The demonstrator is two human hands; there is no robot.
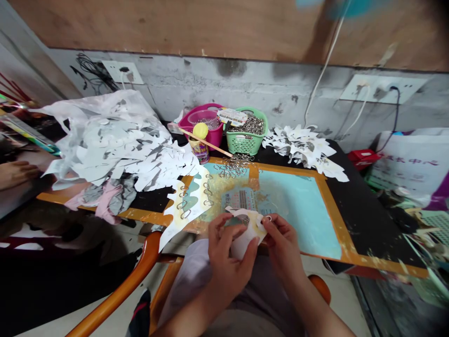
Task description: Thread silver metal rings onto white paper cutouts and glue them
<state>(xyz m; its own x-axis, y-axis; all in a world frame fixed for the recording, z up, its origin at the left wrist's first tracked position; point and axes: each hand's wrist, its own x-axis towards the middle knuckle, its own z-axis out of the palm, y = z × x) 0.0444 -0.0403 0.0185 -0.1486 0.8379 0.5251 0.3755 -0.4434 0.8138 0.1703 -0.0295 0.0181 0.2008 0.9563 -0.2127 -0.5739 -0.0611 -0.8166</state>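
Note:
My left hand [226, 255] is closed round a white cut-out paper piece [245, 229], held over the near edge of the table. My right hand [282, 243] pinches a small metal ring [267, 218] at the paper's upper right corner. Just to the left lies a row of finished paper pieces with rings [187, 201]. Loose metal rings [233, 166] are heaped further back on the blue mat [301, 201].
A big pile of white cut-outs [115, 140] covers the table's left; a smaller pile [303, 145] lies at the back right. A green basket of rings [247, 131], a pink tub [203, 121] and a yellow-capped bottle [199, 138] stand at the back. An orange chair arm [133, 281] is at lower left.

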